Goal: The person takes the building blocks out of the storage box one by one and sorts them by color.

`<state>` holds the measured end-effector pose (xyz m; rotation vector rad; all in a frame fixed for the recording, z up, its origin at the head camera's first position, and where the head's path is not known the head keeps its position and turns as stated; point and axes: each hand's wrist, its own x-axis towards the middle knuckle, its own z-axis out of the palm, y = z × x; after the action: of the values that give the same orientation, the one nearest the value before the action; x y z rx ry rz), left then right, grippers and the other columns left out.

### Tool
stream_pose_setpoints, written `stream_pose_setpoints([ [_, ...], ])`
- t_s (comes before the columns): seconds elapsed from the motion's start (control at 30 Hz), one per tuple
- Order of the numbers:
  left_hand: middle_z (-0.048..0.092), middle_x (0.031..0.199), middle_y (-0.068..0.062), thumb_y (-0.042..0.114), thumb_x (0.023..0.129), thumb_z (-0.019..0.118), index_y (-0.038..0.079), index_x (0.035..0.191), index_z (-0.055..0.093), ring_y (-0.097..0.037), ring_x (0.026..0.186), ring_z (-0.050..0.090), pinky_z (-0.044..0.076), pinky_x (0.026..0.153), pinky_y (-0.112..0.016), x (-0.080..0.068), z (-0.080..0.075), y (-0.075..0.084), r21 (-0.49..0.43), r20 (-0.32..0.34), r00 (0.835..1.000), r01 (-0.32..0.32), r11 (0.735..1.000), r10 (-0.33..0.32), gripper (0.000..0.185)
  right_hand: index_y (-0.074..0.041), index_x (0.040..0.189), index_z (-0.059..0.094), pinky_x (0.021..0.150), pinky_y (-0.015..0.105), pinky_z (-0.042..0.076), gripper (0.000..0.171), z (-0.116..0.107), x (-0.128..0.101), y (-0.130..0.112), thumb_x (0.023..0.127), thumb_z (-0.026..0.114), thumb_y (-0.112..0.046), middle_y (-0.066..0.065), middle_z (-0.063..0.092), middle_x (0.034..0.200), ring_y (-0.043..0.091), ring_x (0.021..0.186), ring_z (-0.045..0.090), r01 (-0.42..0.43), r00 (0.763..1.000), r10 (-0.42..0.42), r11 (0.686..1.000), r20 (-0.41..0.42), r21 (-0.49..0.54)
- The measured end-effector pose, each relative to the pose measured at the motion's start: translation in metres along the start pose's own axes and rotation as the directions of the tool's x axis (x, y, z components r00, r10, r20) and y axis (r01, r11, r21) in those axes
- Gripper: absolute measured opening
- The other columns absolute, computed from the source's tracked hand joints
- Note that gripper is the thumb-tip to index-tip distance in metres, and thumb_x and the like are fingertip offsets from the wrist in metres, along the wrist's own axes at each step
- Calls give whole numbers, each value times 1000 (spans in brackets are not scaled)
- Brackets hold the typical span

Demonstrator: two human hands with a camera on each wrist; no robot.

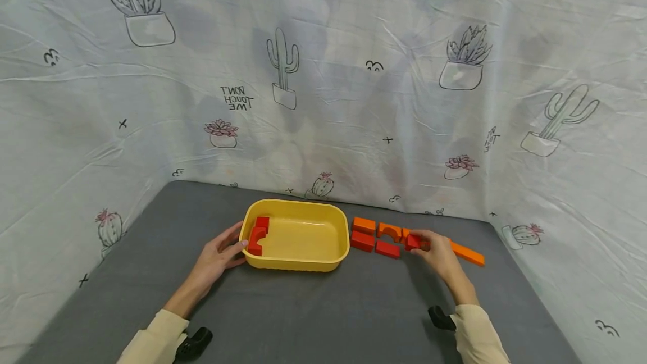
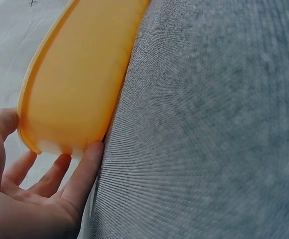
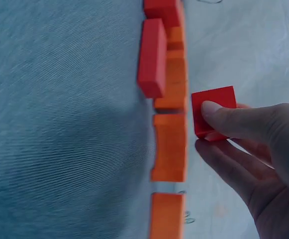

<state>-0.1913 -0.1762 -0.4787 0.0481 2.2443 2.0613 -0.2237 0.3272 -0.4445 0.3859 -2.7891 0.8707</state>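
My left hand [image 1: 216, 257] is at the left end of a yellow plastic tray [image 1: 303, 265], its thumb at the rim and its fingers [image 2: 87, 167] against the outside of the end wall. Inside the tray, along that end, lie a red arch block [image 1: 256, 240] and a small red block [image 1: 262, 223]. On the right, my right hand [image 1: 438, 251] pinches a red block [image 3: 211, 112] between thumb and fingers, raised beside the row of blocks. Part of that row is hidden behind the hand in the head view.
Right of the tray stand an orange block [image 1: 364, 224], an orange arch block [image 1: 390, 231], two red blocks [image 1: 362, 241] and a long orange block [image 1: 467, 253]. Grey cloth [image 1: 303, 319] covers the table. A white printed curtain [image 1: 333, 128] hangs behind and at both sides.
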Motion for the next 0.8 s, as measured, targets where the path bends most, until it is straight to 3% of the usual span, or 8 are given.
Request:
stream_pose_setpoints([
  [0.2, 31, 155, -20, 31, 98, 62, 16, 156, 28, -36, 135, 42, 55, 92, -41, 1, 1, -1, 0, 1, 1000, 2, 1000, -2, 68, 6, 120, 65, 76, 42, 59, 41, 12, -9, 14, 80, 76, 4, 27, 64, 117, 40, 98, 67, -35, 997, 32, 999, 72, 42],
  [0.47, 31, 155, -19, 32, 97, 62, 16, 155, 29, -36, 135, 42, 55, 92, -40, 2, 1, 0, -1, 4, 1000, 4, 1000, -4, 68, 5, 119, 66, 78, 43, 59, 42, 23, -14, 22, 79, 77, 4, 26, 66, 115, 39, 98, 67, -64, 997, 62, 997, 45, 45],
  [0.8, 32, 154, -20, 32, 97, 63, 16, 155, 29, -36, 135, 42, 54, 93, -42, 1, -1, 0, -7, 2, 1000, 4, 1000, -4, 69, 6, 120, 64, 79, 43, 59, 43, 24, -12, 21, 79, 76, 7, 28, 64, 116, 40, 100, 67, -38, 998, 36, 999, 49, 36],
])
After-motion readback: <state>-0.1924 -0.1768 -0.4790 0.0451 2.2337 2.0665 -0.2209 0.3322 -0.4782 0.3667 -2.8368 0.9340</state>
